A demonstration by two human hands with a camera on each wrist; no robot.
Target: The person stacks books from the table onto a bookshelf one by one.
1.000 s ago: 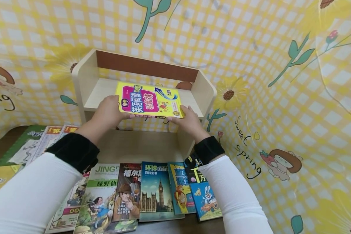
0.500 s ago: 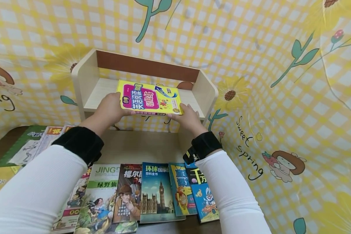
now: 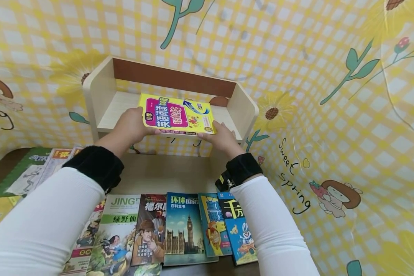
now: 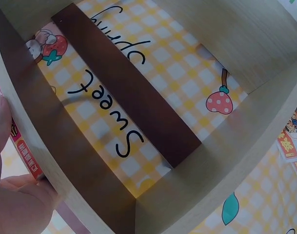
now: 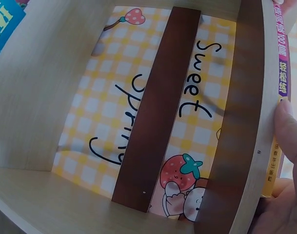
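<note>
A yellow book (image 3: 176,115) with a pink title panel lies cover up at the upper board of a small wooden bookshelf (image 3: 101,92). My left hand (image 3: 131,124) grips its left end, thumb along the spine edge. At the other end, my right hand (image 3: 222,138) holds the near right corner with the thumb on the spine. Both wrist views show the spine close along the front edge of the shelf board; whether the book rests on the board cannot be told. Most of the fingers are hidden beneath or behind the book.
Several books lie flat before the shelf, among them a blue one with a clock tower (image 3: 186,230) and a green-banded one (image 3: 117,226). More booklets (image 3: 31,172) lie at the left. Yellow checked cloth (image 3: 331,134) hangs behind and to the right.
Both hands have moved the yellow book slightly up and to the right in the head view, further over the upper board. In the last half second it has barely moved.
</note>
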